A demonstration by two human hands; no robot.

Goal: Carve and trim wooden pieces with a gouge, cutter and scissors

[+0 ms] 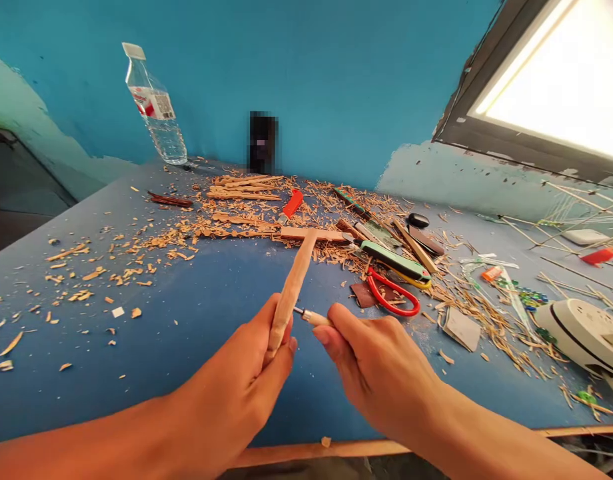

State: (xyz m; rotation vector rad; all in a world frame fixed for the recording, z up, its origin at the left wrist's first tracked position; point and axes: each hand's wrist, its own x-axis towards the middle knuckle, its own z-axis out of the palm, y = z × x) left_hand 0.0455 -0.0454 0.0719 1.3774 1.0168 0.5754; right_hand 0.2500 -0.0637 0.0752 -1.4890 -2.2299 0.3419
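Observation:
My left hand (251,373) is closed around the lower end of a pale carved wooden stick (294,283), which points up and away over the blue table. In my right hand (381,360) is a small carving tool (314,318) with a light wooden handle and a thin metal shaft. The shaft points left and meets or nearly meets the stick's side; its tip is hidden behind the stick or my left fingers. Beyond my hands lie a flat wooden piece (331,235), a green-handled tool (396,260) and red-handled scissors (394,300).
Wood shavings (171,237) spread across the table (151,373). A water bottle (156,110) stands at the back left. Several carved sticks (244,193) and a red-handled piece (292,203) lie at the back. A folded sandpaper sheet (461,328) and a white round device (584,333) are on the right.

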